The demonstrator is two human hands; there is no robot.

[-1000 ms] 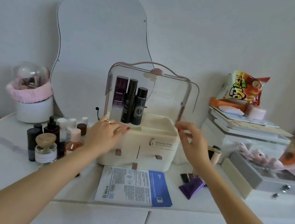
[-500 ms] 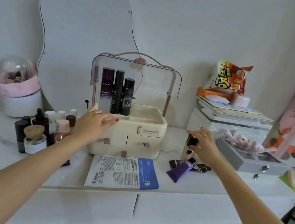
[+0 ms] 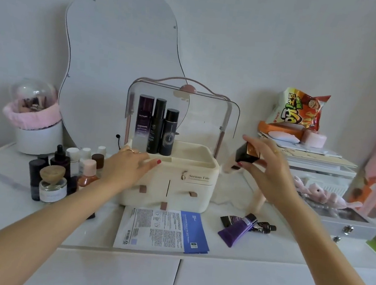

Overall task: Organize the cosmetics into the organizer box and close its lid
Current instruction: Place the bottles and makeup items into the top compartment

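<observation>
My right hand (image 3: 271,169) grips one black square jar (image 3: 247,154); left hand (image 3: 129,166) flat on cream plastic organizer box (image 3: 172,185), three dark bottles (image 3: 157,126) beyond its fingers.

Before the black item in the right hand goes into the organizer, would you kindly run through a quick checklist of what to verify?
1. Lid raised clear of the top tray: ok.
2. Free space in the tray right of the three bottles: ok.
3. Right hand has a grip on the black item: ok, pinched between fingers and thumb.
4. Left hand steadies the organizer: ok, it rests on the front left rim.
5. Black item's cap closed: cannot tell.
6. Drawers shut: ok, fronts look flush.
</observation>
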